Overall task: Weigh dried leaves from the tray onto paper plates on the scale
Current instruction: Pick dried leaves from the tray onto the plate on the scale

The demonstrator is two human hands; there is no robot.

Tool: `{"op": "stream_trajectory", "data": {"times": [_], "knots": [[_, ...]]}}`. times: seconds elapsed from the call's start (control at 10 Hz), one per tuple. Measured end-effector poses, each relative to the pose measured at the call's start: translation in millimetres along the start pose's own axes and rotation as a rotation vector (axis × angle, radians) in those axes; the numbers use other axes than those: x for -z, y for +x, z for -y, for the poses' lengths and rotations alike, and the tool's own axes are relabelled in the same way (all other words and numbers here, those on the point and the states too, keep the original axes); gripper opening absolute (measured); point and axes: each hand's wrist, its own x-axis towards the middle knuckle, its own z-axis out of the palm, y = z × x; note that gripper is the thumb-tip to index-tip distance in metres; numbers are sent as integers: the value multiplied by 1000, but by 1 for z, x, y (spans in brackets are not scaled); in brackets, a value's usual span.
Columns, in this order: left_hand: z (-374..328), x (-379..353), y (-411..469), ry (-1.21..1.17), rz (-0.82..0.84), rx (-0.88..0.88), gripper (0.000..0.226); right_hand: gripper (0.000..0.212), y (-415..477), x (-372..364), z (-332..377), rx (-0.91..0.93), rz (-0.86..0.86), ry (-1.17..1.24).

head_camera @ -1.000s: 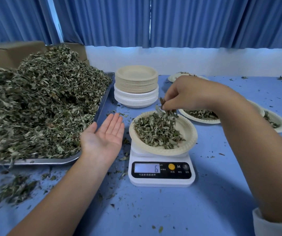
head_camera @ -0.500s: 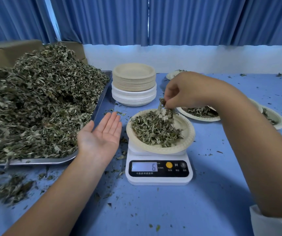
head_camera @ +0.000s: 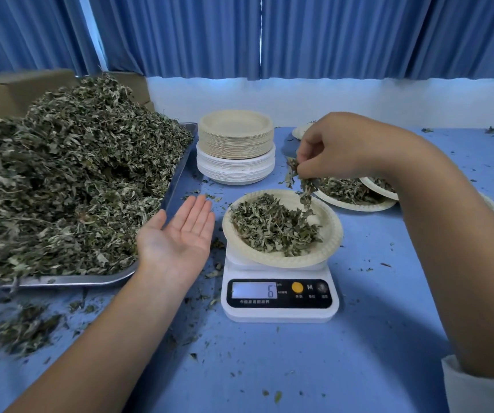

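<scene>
A metal tray [head_camera: 177, 180] on the left carries a tall heap of dried leaves [head_camera: 66, 186]. A white digital scale [head_camera: 280, 296] stands mid-table, its display showing 6. On it sits a beige paper plate [head_camera: 329, 234] with a pile of leaves [head_camera: 272, 228]. My right hand [head_camera: 341, 147] hovers above the plate's far right rim and pinches a small sprig of leaves [head_camera: 305, 189] that dangles down. My left hand [head_camera: 180, 236] lies palm up, fingers straight and empty, between the tray and the scale.
A stack of beige and white paper plates [head_camera: 235, 147] stands behind the scale. Filled plates [head_camera: 356, 201] lie at the right, partly behind my forearm. Cardboard boxes [head_camera: 16, 90] sit behind the tray. Leaf crumbs litter the blue table [head_camera: 299, 368].
My right hand has lifted up and slightly right with the pinched sprig, away from the leaf pile on the plate. My left hand has stayed palm up.
</scene>
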Motion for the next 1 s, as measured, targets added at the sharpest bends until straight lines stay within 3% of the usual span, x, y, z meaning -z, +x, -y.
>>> {"op": "stream_trajectory", "data": {"times": [0.2, 0.6, 1.0], "knots": [[0, 0, 1, 3, -3, -2, 50, 5, -1, -1, 0, -14, 110, -77], [0, 1, 2, 11, 2, -2, 50, 4, 4, -12, 3, 44, 91, -5], [0, 2, 3, 11, 5, 0, 50, 4, 5, -26, 12, 96, 220, 13]]}}
